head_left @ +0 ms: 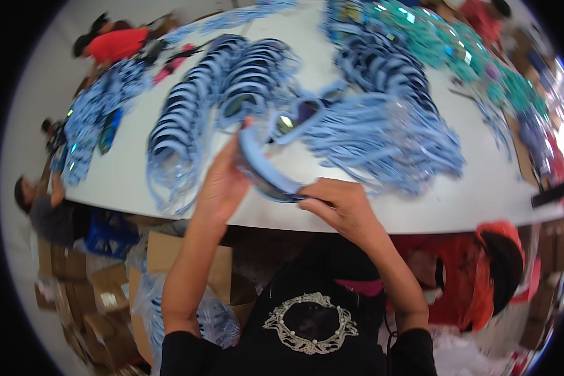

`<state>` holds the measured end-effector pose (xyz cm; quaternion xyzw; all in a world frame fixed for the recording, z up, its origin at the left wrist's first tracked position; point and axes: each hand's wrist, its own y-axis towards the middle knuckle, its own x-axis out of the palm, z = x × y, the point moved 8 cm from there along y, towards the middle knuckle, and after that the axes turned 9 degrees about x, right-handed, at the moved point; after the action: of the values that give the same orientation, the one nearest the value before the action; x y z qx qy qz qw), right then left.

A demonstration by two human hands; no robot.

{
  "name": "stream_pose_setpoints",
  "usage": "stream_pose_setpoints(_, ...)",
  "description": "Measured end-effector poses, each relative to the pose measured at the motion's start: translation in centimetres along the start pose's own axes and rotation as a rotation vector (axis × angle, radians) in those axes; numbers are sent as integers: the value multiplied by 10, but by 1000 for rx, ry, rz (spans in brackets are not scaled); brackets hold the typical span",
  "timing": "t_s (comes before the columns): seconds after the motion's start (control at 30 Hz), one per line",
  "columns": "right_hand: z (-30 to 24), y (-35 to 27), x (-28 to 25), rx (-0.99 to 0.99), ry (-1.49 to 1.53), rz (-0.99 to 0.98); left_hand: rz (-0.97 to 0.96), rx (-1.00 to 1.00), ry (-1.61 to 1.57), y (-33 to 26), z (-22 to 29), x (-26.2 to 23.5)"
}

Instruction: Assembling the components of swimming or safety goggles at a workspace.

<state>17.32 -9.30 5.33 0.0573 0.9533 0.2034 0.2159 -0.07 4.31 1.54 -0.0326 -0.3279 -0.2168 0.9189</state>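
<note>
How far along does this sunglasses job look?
Already done, it seems: neat rows of light blue sunglasses lined up on the white table. In hand: the left hand and right hand grip one blue pair. Apparently left: a loose heap of blue pairs and a teal pile.

Goggles (271,169): light-blue matt plastic frame, glossy dark lens. Table (420,207): smooth white. Boxes (169,257): brown cardboard.
</note>
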Motion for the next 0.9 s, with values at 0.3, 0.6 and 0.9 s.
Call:
stream_pose_setpoints(0.3, 34, -13, -33, -41, -443, 199, -229, -19, -310, -14, 44, -3)
stream_pose_setpoints(0.6, 91, -20, -118, 160, -417, 28, 518, 491, -39, -23, 180, -117)
stream_pose_setpoints(0.9, 80, -29, -141, 270, 328, 430, -131, 91, 410, -56, 132, -95)
